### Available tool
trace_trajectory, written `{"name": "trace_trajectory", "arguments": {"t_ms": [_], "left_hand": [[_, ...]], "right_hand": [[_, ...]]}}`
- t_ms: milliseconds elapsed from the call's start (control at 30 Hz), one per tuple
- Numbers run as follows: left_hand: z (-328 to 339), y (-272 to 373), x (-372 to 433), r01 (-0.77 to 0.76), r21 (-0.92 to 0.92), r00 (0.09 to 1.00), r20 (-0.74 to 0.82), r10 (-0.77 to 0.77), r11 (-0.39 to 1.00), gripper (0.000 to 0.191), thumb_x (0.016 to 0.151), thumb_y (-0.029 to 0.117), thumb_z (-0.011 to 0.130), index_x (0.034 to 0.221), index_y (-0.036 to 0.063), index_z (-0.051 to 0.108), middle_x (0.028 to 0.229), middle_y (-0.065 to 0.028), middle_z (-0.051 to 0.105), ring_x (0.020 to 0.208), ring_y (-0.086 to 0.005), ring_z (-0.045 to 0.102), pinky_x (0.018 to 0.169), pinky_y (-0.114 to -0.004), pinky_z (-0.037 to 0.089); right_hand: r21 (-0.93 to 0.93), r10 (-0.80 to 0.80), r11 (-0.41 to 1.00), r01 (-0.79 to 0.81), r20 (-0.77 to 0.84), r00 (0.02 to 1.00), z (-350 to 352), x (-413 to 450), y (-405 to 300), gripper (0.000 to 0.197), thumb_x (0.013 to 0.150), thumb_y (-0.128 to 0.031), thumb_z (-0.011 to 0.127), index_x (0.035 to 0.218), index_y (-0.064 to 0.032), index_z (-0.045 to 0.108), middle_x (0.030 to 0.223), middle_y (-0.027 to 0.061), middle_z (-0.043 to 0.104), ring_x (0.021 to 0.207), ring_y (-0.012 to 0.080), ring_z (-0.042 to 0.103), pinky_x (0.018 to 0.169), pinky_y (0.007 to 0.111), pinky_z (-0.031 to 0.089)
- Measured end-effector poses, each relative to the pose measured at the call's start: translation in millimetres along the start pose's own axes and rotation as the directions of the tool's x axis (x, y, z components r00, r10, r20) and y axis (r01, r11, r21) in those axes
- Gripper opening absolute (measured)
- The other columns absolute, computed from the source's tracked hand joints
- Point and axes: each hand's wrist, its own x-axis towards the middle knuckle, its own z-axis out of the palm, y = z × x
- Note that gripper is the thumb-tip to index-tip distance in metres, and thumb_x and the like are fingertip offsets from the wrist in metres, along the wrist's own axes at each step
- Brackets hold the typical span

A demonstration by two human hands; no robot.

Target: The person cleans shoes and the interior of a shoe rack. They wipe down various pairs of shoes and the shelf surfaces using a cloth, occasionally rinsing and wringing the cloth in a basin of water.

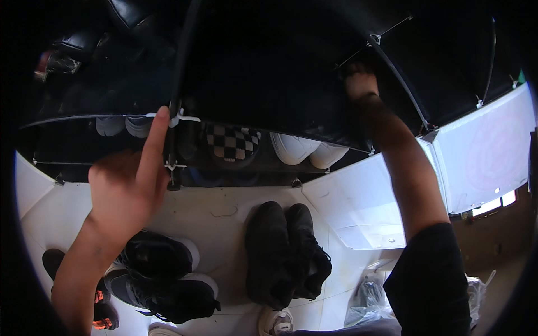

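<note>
A dark cube storage rack (269, 92) with white connector ties stands before me. My left hand (130, 185) touches a white tie (178, 117) at a shelf corner with its outstretched index finger and holds nothing that I can see. My right hand (361, 82) reaches deep into a dark compartment; its fingers are lost in shadow, near a thin rod by the far corner joint. On the shelf below sit a black-and-white checkered shoe (233, 143), a pair of white shoes (296, 147) and grey shoes (110, 126) at the left.
Black shoes (269, 252) and more black shoes with white soles (159, 256) stand on the tiled floor. White translucent door panels (357, 201) hang open at the right. Clear plastic bags (370, 298) lie at the lower right. Dark objects fill the upper left compartment.
</note>
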Motion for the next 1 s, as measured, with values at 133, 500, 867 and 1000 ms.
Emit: {"name": "trace_trajectory", "arguments": {"t_ms": [133, 500, 867, 1000], "left_hand": [[-8.9, 9.4, 6.7, 0.021, 0.098, 1.000, -0.009, -0.020, 0.995, 0.070, 0.069, -0.001, 0.061, 0.136, -0.0028, 0.043, 0.051, -0.0022, 0.049, 0.041, -0.0141, 0.047, 0.043, -0.027, 0.042], [-15.3, 45.2, 24.7, 0.125, 0.072, 0.983, 0.123, -0.133, 0.989, 0.055, 0.080, 0.004, 0.060, 0.134, 0.0032, 0.049, 0.055, -0.0078, 0.053, 0.043, -0.0207, 0.051, 0.045, -0.033, 0.043], [-55.6, 62.3, 11.8, 0.014, -0.158, 0.997, 0.075, -0.002, 0.987, 0.023, 0.076, 0.002, 0.061, 0.098, 0.0009, 0.065, 0.053, -0.0071, 0.054, 0.043, -0.0224, 0.053, 0.044, -0.031, 0.043], [-62.7, 67.0, 13.0, 0.014, -0.234, 1.000, 0.015, -0.010, 0.972, 0.019, 0.078, 0.000, 0.059, 0.096, 0.0006, 0.065, 0.053, -0.0090, 0.054, 0.043, -0.0232, 0.053, 0.044, -0.031, 0.043]], "right_hand": [[0.332, -0.008, 0.943, -0.034, 0.123, 0.992, -53.9, -49.9, 1.7, 0.047, 0.093, -0.039, 0.044, 0.087, -0.0002, 0.070, 0.094, 0.0227, 0.066, 0.097, 0.0335, 0.062, 0.088, 0.041, 0.048], [0.928, 0.237, 0.357, 0.107, -0.201, 0.951, -29.4, -154.5, -21.2, 0.038, 0.092, -0.032, 0.050, 0.123, -0.0101, 0.055, 0.106, 0.0177, 0.058, 0.104, 0.0357, 0.056, 0.091, 0.040, 0.043], [0.949, 0.100, 0.098, 0.301, -0.310, 0.945, -194.7, -122.1, -165.8, 0.033, 0.095, -0.034, 0.046, 0.087, -0.0090, 0.066, 0.079, 0.0116, 0.065, 0.070, 0.0290, 0.064, 0.065, 0.040, 0.052], [0.926, 0.324, -0.033, 0.376, -0.347, 0.880, -238.2, -131.8, -185.7, 0.020, 0.080, -0.022, 0.055, 0.082, -0.0051, 0.065, 0.078, 0.0180, 0.066, 0.072, 0.0360, 0.065, 0.071, 0.045, 0.053]]}}
